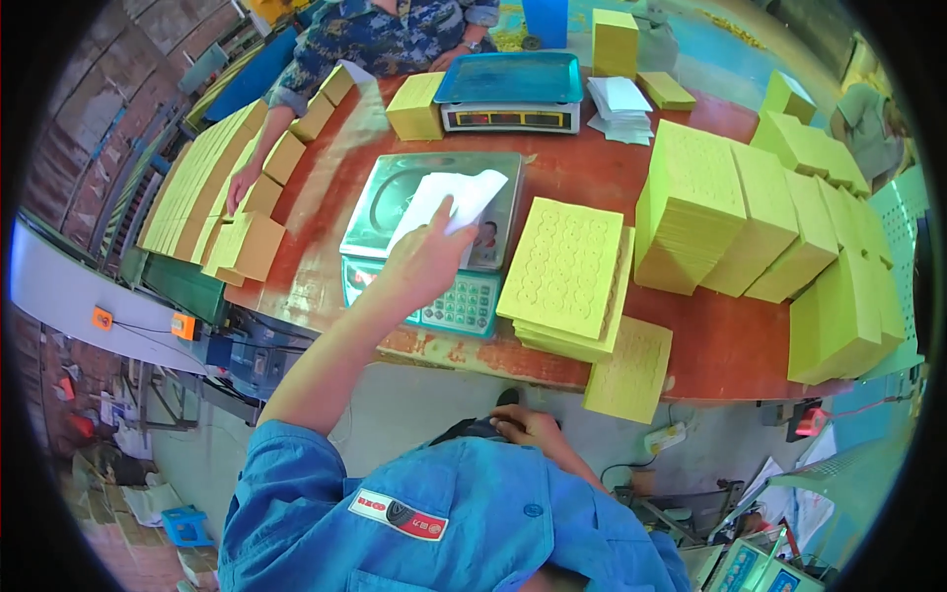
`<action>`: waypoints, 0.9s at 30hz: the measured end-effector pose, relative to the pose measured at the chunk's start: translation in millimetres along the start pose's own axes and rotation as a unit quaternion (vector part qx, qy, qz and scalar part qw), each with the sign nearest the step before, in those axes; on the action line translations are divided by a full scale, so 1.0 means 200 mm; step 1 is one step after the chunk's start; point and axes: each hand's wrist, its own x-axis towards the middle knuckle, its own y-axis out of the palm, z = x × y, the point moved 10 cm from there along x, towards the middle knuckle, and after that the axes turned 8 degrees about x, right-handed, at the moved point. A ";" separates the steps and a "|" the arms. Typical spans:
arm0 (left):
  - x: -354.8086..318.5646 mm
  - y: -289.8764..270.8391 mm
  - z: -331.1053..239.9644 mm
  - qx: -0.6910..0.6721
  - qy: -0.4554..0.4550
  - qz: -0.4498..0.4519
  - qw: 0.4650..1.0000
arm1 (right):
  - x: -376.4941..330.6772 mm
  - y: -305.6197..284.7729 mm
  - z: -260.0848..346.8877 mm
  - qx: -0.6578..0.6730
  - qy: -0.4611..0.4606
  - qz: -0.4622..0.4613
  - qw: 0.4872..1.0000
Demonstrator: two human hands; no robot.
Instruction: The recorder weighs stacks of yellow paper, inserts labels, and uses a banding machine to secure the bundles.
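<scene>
My left hand (429, 259) reaches over a digital scale with a steel tray (380, 183) and a green keypad. Its index finger and thumb are stretched apart, resting on white sheets of paper (473, 192) that lie on the tray with one corner curled. The other fingers are partly hidden. My right hand (528, 429) is low at my waist with curled fingers; whatever they hold, if anything, is hidden. Just right of the scale stands a stack of yellow embossed sheets (562, 266). A loose yellow sheet (631, 370) overhangs the table's front edge.
Tall yellow stacks (691, 197) crowd the right of the red table (725, 345). A second scale (508, 89), a yellow block (416, 107) and white papers (621, 107) are at the back. Far left, a co-worker's hand (242, 187) touches rows of yellow stacks (202, 178).
</scene>
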 end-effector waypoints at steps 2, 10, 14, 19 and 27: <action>0.02 -0.01 0.02 -0.040 -0.022 0.021 0.999 | -0.05 -0.01 -0.05 0.012 0.009 0.000 1.000; 0.00 -0.05 0.07 -0.033 -0.016 -0.072 0.997 | -0.11 0.01 -0.13 -0.022 0.002 -0.008 1.000; 0.01 -0.05 0.01 -0.021 -0.010 -0.079 0.997 | -0.07 0.00 -0.02 -0.006 0.022 -0.066 0.998; 0.05 0.02 0.03 0.010 -0.016 -0.054 0.998 | 0.04 0.13 0.00 0.028 0.020 -0.072 0.997; 0.01 0.01 0.32 -0.108 -0.024 -0.103 0.989 | 0.18 0.33 0.00 0.035 -0.020 -0.053 0.998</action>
